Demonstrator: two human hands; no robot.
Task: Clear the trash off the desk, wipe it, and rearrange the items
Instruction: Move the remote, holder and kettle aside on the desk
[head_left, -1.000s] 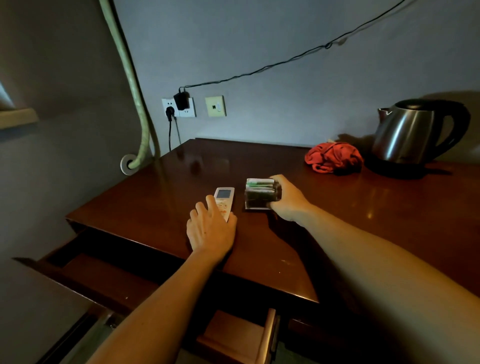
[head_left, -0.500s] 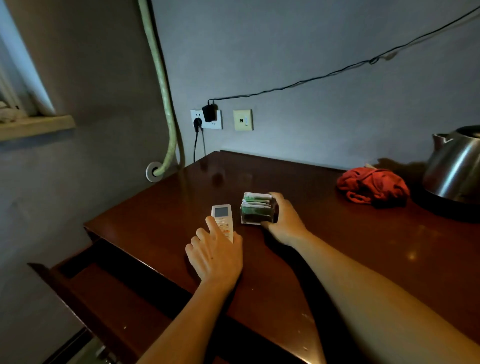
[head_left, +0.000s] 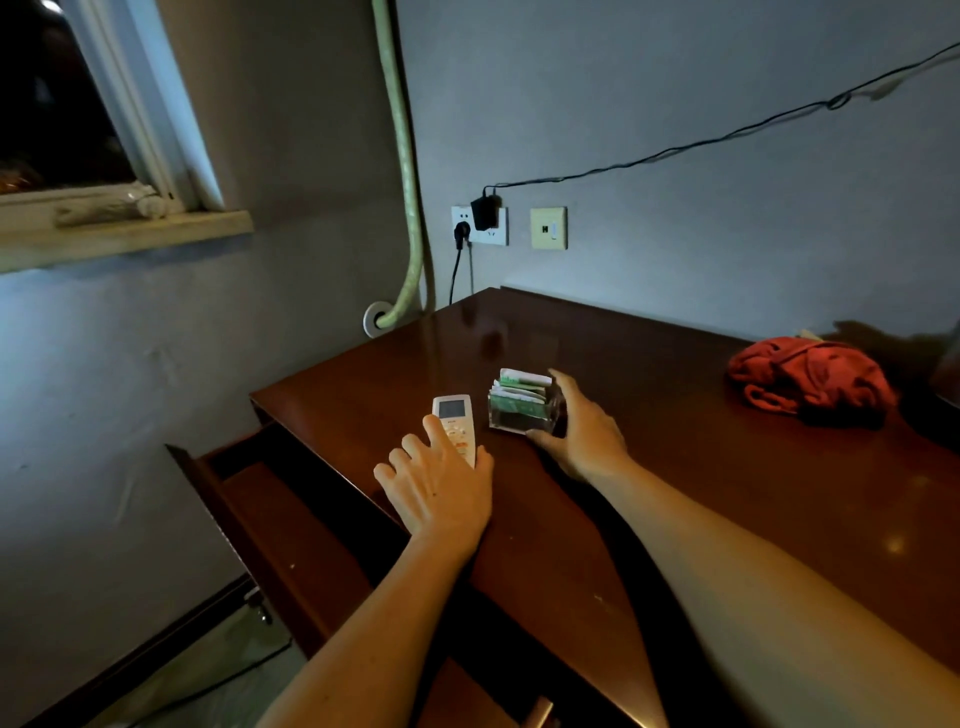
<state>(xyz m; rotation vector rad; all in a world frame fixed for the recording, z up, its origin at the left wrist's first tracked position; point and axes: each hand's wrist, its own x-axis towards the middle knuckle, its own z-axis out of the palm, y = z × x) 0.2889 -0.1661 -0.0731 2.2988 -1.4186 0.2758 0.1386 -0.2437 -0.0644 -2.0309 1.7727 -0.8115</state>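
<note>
Resting flat on the lower half of the white remote control (head_left: 457, 425), the left hand (head_left: 436, 486) has its fingers straight and slightly spread, the index finger laid along the buttons and the thumb against the remote's right edge. The remote lies on the dark wooden desk (head_left: 649, 467), screen end pointing to the wall, near the desk's left front corner. Just right of the remote, with a narrow gap between them, stands a small clear holder (head_left: 522, 410) stuffed with green and white paper packets. The right hand (head_left: 584, 434) curls round the holder's right side, thumb at its near corner and fingers behind it; whether the fingertips truly press the far wall is hard to tell in the dim light. Left of the remote and below the desk edge, a drawer (head_left: 270, 514) stands pulled out, its dark inside showing. Far right of the remote, a crumpled red cloth (head_left: 810, 382) lies near the back of the desk. Bare desktop stretches between the holder and the cloth, and from the remote back to the wall, where a socket (head_left: 480, 226) carries a black plug adapter.
</note>
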